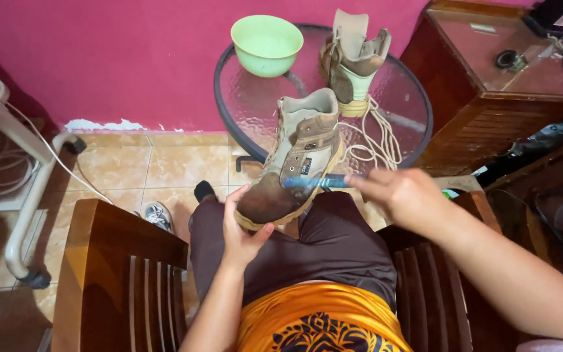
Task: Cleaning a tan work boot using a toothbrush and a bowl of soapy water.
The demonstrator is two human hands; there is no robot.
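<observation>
Fingers of the left hand [242, 228] curl under the muddy toe of the tan boot [294, 166], propping it on the lap against the glass table [242, 104]. Right hand [402, 192] pinches a blue brush [317, 181] against its side. Stiff sole, soft collar, probably weighty: toe and heel look the firmest holds.

Magenta wall [131, 58] with chipped paint along its base, above a beige tiled floor [131, 169]. A round glass table [255, 104] on a dark frame stands against the wall; a wooden cabinet [483, 124] with a glass top sits just beside it. Slatted wooden chair [118, 274] in the foreground. White tubular frame [27, 195] at far left. Light is even and soft.
</observation>
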